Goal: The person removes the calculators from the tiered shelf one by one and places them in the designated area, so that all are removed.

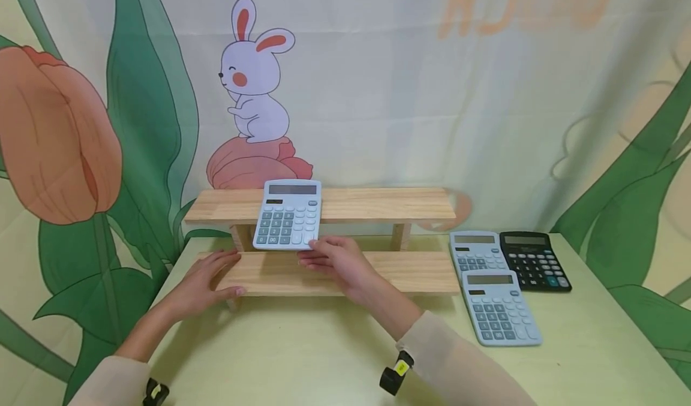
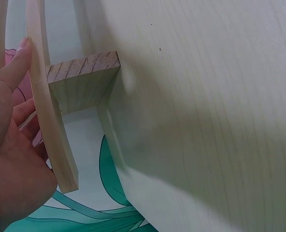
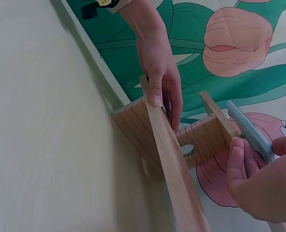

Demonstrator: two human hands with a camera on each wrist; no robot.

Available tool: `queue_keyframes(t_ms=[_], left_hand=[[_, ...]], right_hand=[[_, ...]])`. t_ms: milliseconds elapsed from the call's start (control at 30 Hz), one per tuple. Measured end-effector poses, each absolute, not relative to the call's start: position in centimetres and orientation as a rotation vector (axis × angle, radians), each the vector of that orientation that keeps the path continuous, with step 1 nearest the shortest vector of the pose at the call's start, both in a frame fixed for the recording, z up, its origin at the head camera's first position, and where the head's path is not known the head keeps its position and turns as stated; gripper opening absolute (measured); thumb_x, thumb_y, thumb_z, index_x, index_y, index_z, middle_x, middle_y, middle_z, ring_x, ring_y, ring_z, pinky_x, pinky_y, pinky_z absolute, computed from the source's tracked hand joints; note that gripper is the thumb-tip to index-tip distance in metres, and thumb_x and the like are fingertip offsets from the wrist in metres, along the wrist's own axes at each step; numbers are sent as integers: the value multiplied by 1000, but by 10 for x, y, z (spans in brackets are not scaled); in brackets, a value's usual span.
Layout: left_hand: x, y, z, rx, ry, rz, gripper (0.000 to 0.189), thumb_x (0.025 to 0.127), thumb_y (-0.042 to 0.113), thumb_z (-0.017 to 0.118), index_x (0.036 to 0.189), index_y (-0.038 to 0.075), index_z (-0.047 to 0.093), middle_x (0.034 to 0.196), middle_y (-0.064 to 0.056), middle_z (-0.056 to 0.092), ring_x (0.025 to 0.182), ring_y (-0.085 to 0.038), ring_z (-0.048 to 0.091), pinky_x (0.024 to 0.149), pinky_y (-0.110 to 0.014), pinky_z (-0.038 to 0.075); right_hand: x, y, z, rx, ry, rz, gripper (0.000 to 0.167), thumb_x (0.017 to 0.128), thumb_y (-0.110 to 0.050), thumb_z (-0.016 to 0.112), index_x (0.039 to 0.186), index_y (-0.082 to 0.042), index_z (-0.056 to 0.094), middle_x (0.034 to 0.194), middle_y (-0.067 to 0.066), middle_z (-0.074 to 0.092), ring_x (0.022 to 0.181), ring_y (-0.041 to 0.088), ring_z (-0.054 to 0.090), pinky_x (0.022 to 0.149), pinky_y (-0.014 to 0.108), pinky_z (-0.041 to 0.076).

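Note:
My right hand holds a light blue calculator by its lower right corner, thumb on the front and fingers behind. The calculator leans back, its screen end over the upper board of a two-tier wooden shelf. In the right wrist view the calculator shows edge-on beside that board. My left hand grips the left end of the lower board. Its thumb lies on the front edge and its fingers reach over the top, as the left wrist view shows the hand against the board.
Right of the shelf, two more light blue calculators overlap, with a black calculator beside them. A pale wood-grain table carries everything. Behind it hangs a curtain printed with a rabbit and tulips.

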State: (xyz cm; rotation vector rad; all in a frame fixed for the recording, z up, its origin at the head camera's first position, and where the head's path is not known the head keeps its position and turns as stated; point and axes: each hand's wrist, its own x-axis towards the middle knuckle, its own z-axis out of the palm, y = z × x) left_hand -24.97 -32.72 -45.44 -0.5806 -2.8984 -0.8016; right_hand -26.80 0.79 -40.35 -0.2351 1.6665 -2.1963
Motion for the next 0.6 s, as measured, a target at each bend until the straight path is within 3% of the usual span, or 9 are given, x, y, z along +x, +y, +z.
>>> queue_keyframes(t_ms=[267,400,600], left_hand=[[-247,-327,-452,-580,-2894,-791,80,94,40,81,154,-3,50,160,-28,42,151,-54,27,119,-72,19],[-247,-328,-452,-574,-2899,-785,80,94,40,81,154,-3,50,161,-28,42,151,-54,27,117,-72,22],[-249,-326,-453,-586,-2895,-791,81,94,40,82,153,-3,50,160,-29,42,150,-55,28,117,-72,23]], right_hand=[[-278,0,-401,-204,1664,-2208,45,106,-39,66,121,3,73,106,22,77,90,23,77,98,43,59],[-289,-5,-400,-204,1671,-2218,45,106,-39,67,123,2,73,110,20,78,89,24,76,95,42,61],[-302,-9,-400,-166,1650,-2258,39,105,-32,69,126,1,72,117,13,78,99,21,75,105,47,55]])
